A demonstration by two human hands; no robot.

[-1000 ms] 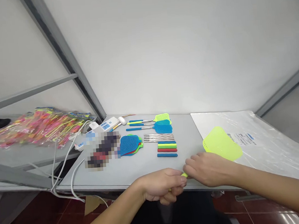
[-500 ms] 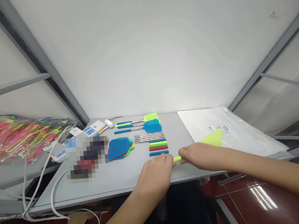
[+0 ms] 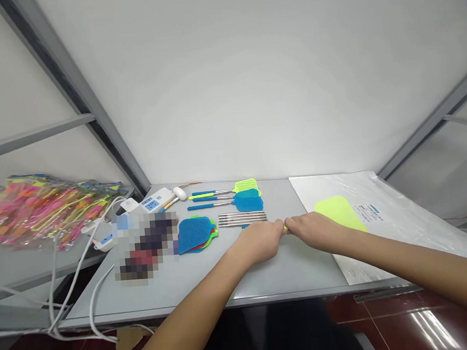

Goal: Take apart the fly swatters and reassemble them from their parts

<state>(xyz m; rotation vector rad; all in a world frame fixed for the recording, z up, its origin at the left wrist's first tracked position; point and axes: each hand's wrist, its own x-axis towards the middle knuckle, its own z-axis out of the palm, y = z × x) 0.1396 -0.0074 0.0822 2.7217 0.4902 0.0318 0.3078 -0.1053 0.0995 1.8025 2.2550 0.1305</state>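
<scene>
While its yellow-green head lies flat on the clear plastic sheet (image 3: 400, 211), the yellow-green fly swatter (image 3: 338, 212) runs leftward into both hands above the desk (image 3: 288, 267). The right hand (image 3: 313, 231) has its fingers closed around the handle, a sliver of which shows at the knuckles. The left hand (image 3: 260, 241) meets it there, fingers curled shut on the handle end. Just behind lie metal rods (image 3: 242, 218), with loose swatter heads (image 3: 195, 233) and two finished swatters (image 3: 231, 196) farther left.
</scene>
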